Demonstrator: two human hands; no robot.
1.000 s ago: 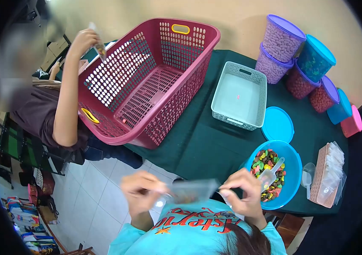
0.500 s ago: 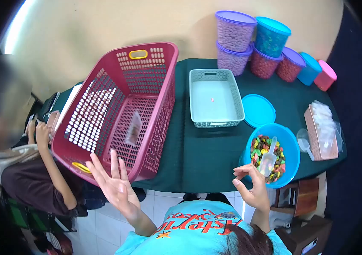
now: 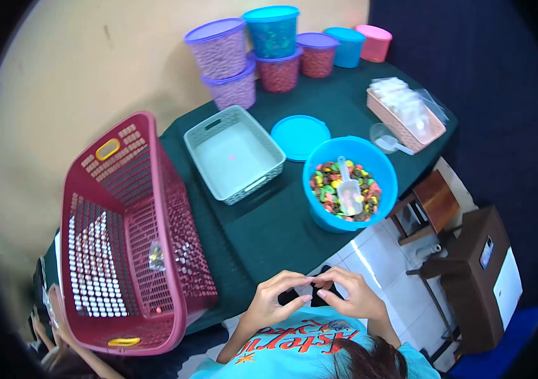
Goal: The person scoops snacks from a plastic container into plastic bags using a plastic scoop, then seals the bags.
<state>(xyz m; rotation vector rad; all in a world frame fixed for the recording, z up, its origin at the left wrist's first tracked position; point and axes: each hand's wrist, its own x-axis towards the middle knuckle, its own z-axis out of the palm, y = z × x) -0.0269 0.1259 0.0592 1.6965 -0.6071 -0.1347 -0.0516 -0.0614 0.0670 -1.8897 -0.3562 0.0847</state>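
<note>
My left hand [image 3: 277, 298] and my right hand [image 3: 353, 294] are close together in front of my chest, fingertips touching or nearly so. Their fingers are curved, with a gap between thumb and index finger on each, and I see nothing held. Beyond my right hand stands a blue tub [image 3: 384, 170] of colourful candies [image 3: 327, 180]. A clear scoop [image 3: 348, 194] lies on the candies. To the left is a large maroon basket [image 3: 169, 265], with a small clear packet [image 3: 156, 256] inside it.
A pale green tray [image 3: 231, 158] and a blue lid [image 3: 300, 138] lie on the dark green tablecloth [image 3: 250, 237]. Several lidded tubs [image 3: 218, 54] line the wall. At right, a pink basket [image 3: 401, 117] holds plastic bags. Another person's arm [image 3: 85, 357] shows at lower left.
My hands have come together in front of my chest; the left was spread by the maroon basket, the right beside the blue tub. The view has turned to the right.
</note>
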